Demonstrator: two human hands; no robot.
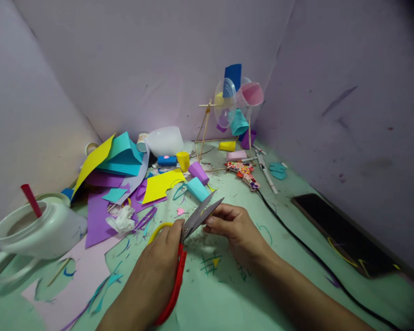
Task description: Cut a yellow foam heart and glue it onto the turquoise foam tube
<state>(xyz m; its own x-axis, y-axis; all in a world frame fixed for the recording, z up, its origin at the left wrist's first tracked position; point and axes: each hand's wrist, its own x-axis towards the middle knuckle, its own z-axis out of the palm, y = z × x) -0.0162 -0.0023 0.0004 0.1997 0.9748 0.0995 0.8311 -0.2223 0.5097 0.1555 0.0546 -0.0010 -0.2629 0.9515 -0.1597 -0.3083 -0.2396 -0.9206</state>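
My left hand [152, 266] is closed round a pair of scissors [193, 221] with red and yellow handles. The blades stand slightly apart and point away to the upper right. My right hand [232, 225] pinches with thumb and fingertips right beside the blades. A tiny yellow piece of craft sheet [203, 212] shows between the blades at those fingertips. Just beyond the blade tips lies a light blue paper cup [198, 188], and a small pink heart [181, 211] lies to their left. Under my right wrist side, a yellow scrap [215, 262] rests on the green table [207, 303].
Coloured sheets [100, 216] and offcuts cover the left, near a white jug [55, 230]. A stick frame with a cup wheel [226, 103] stands at the back. A patterned glue gun [244, 174] trails a black cord [296, 234] past a phone [331, 225] at right.
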